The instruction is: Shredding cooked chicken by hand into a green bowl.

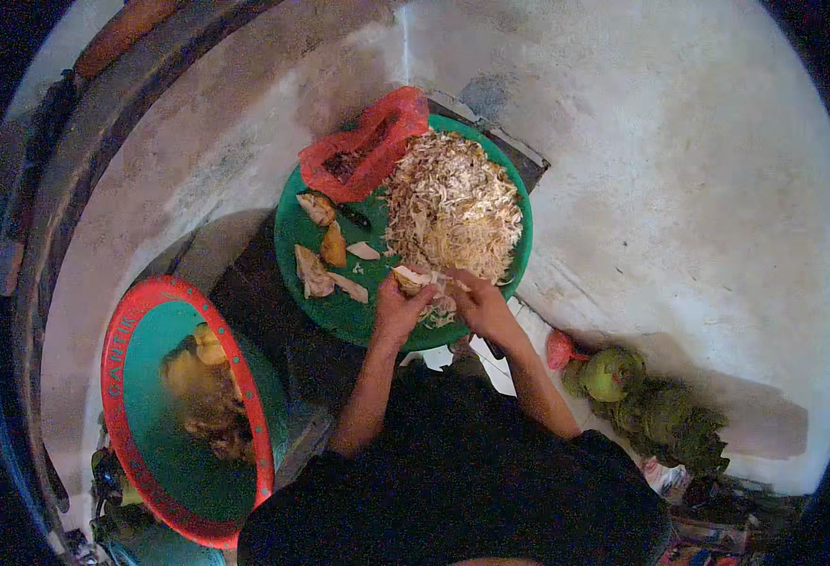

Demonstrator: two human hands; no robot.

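Note:
A round green tray [340, 325] carries a large heap of pale shreds [453, 198], with an open red plastic bag [398, 113] at its back left. On the tray's left side lie several pieces of cooked, chicken-like meat [334, 247] beside a dark object [356, 215] that I cannot make out. My left hand [401, 311] is closed on a meat piece [409, 277] over the tray's front. My right hand [476, 307] has its fingers bent at that piece, among loose shreds just below the heap; its fingertips are partly hidden.
A red-rimmed green tub [255, 401] holding large yellow-brown pieces stands at lower left. To the right, several green gas cylinders [613, 375] sit by the pale floor. A pale wall [198, 151] rises behind, with a dark curved edge [113, 104] at far left.

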